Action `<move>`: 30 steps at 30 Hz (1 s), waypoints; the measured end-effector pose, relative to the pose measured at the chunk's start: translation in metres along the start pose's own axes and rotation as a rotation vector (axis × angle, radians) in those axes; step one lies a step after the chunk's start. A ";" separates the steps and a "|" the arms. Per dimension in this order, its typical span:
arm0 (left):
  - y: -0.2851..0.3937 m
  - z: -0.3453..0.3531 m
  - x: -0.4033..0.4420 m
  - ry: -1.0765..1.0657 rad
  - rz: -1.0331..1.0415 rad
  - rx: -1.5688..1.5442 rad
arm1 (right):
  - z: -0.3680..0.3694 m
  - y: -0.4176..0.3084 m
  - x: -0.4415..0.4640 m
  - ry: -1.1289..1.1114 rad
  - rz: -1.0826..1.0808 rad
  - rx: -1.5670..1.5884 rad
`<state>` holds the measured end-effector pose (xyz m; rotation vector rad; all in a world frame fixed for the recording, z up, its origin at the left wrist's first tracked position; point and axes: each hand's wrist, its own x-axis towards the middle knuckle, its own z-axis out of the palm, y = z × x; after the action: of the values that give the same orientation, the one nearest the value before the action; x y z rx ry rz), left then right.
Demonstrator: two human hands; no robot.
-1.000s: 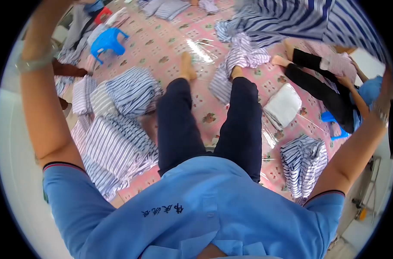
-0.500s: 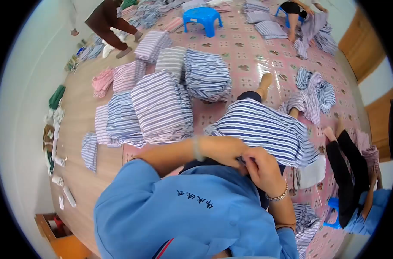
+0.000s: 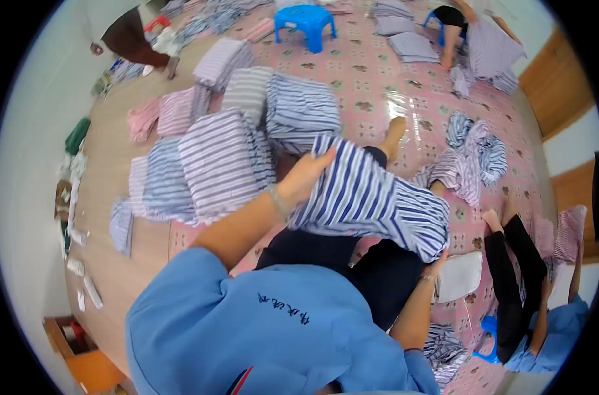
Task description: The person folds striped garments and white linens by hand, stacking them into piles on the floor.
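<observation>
Head view: stretched at a slant between the hands, just right of the frame's centre, a navy-and-white striped length of soft cloth. Gripped firmly at its upper-left edge by the left hand, thumb closed over the top and other fingers mostly out of sight behind, probably to lift that edge and spread the stripes flat. At the lower-right, bunched end, the right hand, partly covered by cloth; impossible to tell how far open, or whether pinching or merely supporting from below. Carried above the dark navy trousers, seemingly to make use of the lap as a support and keep the fabric up off the pink, flower-patterned floor covering. Left of centre, within easy reach of the left arm, neatly squared: a folded purple-and-white striped stack and, just beside, a folded blue-and-white striped stack, likely grouped to stand upright and leave legroom. At right of centre, loose and crumpled, a mixed heap of striped cloth, apparently set apart from the folded ones. Beyond the right knee, flat on the floor covering, a folded white cloth. Near the right edge, a seated co-worker in a blue shirt, holding up a pink striped cloth.
</observation>
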<state>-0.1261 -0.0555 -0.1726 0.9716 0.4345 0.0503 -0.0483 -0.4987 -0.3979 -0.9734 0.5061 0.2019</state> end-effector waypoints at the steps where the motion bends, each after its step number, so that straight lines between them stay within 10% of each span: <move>1: 0.012 0.001 0.005 -0.003 0.076 0.131 | -0.011 -0.011 0.028 0.005 0.056 0.124; 4: 0.071 0.012 -0.002 0.147 0.136 0.510 | 0.003 -0.090 0.038 0.076 -0.061 0.122; 6: 0.085 0.003 -0.004 -0.068 0.500 0.265 | 0.011 -0.136 -0.020 0.066 -0.236 0.203; 7: 0.094 -0.007 -0.022 -0.021 0.674 0.626 | 0.016 -0.155 -0.055 0.056 -0.335 0.265; 10: 0.105 -0.060 -0.051 0.064 0.444 0.244 | -0.039 -0.180 -0.150 0.065 -0.496 0.184; 11: 0.105 -0.088 -0.056 -0.211 0.404 0.057 | -0.040 -0.175 -0.180 0.225 -0.718 -0.016; 13: 0.104 -0.126 -0.066 -0.094 0.399 0.132 | -0.042 -0.162 -0.231 0.415 -0.689 -0.280; 15: 0.102 -0.147 -0.066 -0.167 0.342 0.166 | -0.064 -0.148 -0.254 0.587 -0.381 -0.781; 17: 0.102 -0.190 -0.047 -0.274 0.242 0.335 | -0.098 -0.139 -0.251 0.421 -0.610 -1.522; 19: 0.093 -0.169 -0.029 -0.133 0.226 0.319 | -0.081 -0.158 -0.242 0.487 -0.575 -1.581; 22: 0.095 -0.092 -0.005 0.036 0.261 0.202 | -0.052 -0.194 -0.199 0.521 -0.785 -1.136; 30: 0.057 -0.088 0.016 0.284 0.118 0.128 | -0.050 -0.107 -0.068 0.121 -0.035 -0.261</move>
<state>-0.1360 0.0506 -0.1747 1.1208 0.6468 0.2718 -0.0820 -0.5956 -0.3089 -1.2533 0.5833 0.1811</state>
